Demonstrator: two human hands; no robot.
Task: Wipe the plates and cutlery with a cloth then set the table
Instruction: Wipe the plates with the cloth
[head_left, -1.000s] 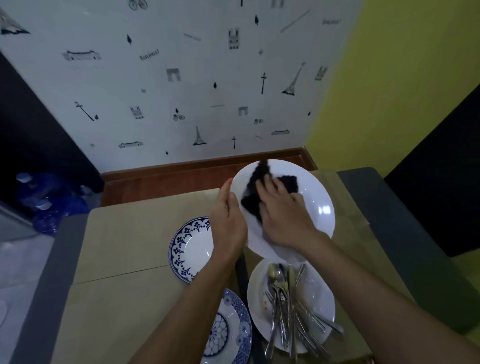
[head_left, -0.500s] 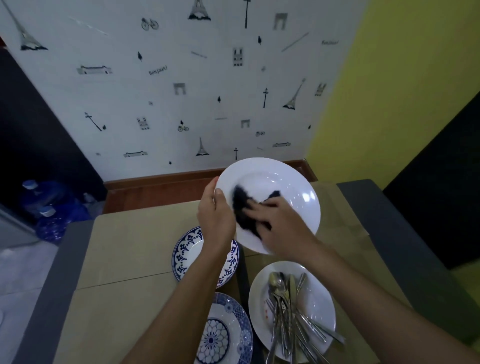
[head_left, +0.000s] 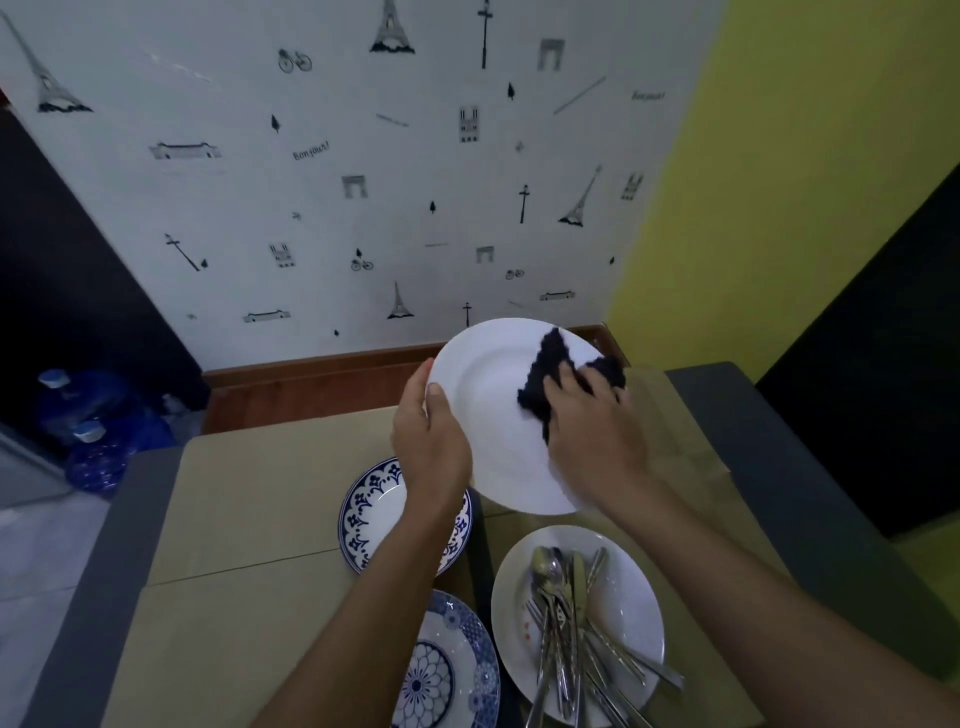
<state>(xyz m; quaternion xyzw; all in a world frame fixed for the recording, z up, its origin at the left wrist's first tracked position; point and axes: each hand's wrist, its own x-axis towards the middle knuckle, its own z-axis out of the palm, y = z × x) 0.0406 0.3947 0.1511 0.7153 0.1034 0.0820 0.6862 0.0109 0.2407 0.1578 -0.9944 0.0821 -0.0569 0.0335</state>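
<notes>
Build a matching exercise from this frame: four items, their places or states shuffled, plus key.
1 plain white plate
2 dark cloth
3 cutlery
4 blue-rimmed plate

A piled on a second white plate
B held up by the left hand at its rim
C flat on the table under the left forearm
D pressed to the plate by the right hand

Pairs: 1-B, 2-D, 3-A, 4-C

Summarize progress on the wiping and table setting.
Done: no place visibly set yet. In hand: the left hand grips the white plate by its rim, and the right hand presses the dark cloth on it. Seemingly left: blue-rimmed plate, blue floral plate, cutlery heaped on a speckled second plate, then laying the table.
</notes>
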